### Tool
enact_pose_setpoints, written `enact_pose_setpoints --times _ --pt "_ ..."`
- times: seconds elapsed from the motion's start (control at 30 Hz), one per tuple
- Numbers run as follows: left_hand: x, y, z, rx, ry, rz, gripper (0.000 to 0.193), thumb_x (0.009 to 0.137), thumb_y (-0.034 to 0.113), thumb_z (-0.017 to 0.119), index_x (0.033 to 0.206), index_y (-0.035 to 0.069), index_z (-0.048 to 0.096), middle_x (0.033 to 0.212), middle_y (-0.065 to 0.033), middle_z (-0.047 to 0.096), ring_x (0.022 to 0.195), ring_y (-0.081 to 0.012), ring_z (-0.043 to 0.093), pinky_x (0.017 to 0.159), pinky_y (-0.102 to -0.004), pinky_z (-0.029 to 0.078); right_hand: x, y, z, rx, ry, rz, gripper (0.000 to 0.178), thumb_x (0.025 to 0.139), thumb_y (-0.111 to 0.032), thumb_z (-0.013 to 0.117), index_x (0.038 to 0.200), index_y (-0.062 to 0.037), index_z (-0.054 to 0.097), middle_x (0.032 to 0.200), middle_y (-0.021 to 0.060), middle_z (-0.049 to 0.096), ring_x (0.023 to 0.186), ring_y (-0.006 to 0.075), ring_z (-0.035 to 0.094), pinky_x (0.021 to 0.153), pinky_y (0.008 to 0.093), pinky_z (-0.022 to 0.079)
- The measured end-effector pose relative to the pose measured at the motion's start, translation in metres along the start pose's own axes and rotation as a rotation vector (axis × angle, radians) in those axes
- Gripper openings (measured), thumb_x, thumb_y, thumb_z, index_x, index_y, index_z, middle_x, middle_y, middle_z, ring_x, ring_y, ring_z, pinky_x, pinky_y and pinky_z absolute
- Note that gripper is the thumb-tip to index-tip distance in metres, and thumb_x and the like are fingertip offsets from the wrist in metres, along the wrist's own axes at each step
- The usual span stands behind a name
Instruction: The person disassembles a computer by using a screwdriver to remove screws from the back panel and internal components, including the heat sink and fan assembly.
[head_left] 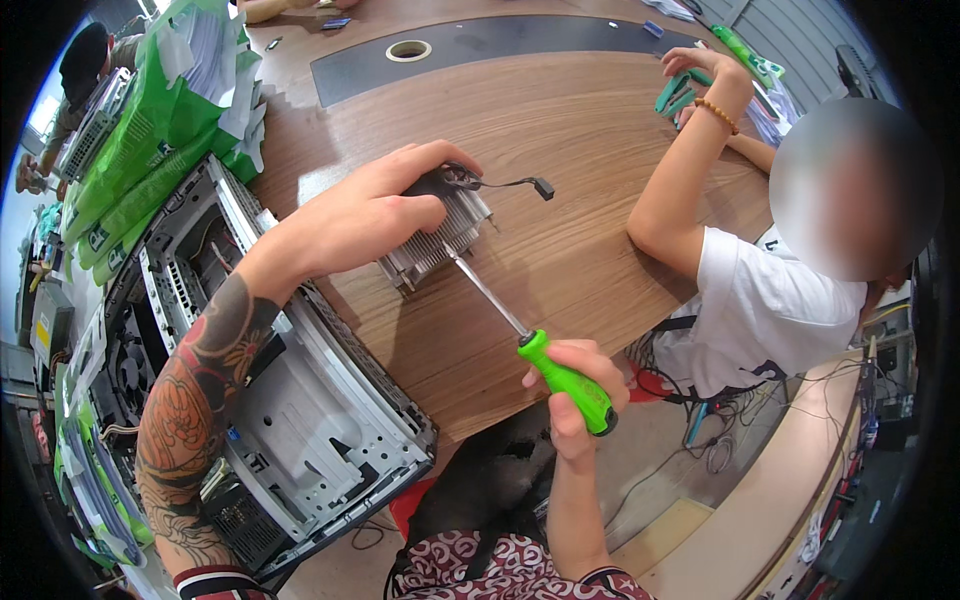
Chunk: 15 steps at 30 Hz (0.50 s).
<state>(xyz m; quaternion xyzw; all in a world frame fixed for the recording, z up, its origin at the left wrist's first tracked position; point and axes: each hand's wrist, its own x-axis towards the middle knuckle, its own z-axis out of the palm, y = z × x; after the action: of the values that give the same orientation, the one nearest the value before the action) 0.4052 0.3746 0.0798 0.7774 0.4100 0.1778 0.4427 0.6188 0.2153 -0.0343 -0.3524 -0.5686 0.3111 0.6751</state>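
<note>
My left hand (375, 205) is closed over a finned metal CPU cooler (455, 232) with a black fan, steadying it on the wooden table. From the fan, a short black cable (515, 183) runs out to a small plug on the right. In my right hand (575, 385) is a screwdriver (562, 372) with a bright green handle, its shaft slanting up and left. The tip meets the side of the cooler's fins near my left thumb; exactly what it touches is too small to tell.
An opened computer case (320, 430) lies along the table's left side, under my left forearm. Behind it stand green bags (140, 160) stuffed with papers. A tape roll (409, 50) rests on a dark strip. At right, another person in a white shirt (770, 310) holds a green tool (680, 92).
</note>
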Motion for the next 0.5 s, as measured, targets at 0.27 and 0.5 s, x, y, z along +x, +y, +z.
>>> enact_pose_setpoints --times 0.27,0.5 --pt "0.0006 -0.0022 0.0003 -0.011 -0.002 -0.012 0.054 0.076 0.004 0.049 0.129 0.008 0.055 0.109 -0.0058 0.061 0.102 -0.0138 0.056 0.093 -0.0266 0.044 0.0022 -0.001 0.0018 -0.034 -0.03 -0.014 0.034 0.083 -0.017 0.07 0.111 0.0033 0.067 0.097 0.02 0.069 0.069 0.0196 0.067 0.063 0.0281 0.054" --pt "-0.0003 -0.0046 -0.001 0.01 0.007 0.005 0.053 0.076 0.005 0.05 0.13 0.008 0.055 0.11 -0.0058 0.061 0.102 -0.0137 0.056 0.093 -0.0264 0.044 -0.001 0.002 -0.0006 -0.028 -0.053 -0.017 0.04 0.086 -0.024 0.07 0.114 0.0036 0.064 0.099 0.0203 0.067 0.072 0.0212 0.066 0.062 0.0282 0.052"
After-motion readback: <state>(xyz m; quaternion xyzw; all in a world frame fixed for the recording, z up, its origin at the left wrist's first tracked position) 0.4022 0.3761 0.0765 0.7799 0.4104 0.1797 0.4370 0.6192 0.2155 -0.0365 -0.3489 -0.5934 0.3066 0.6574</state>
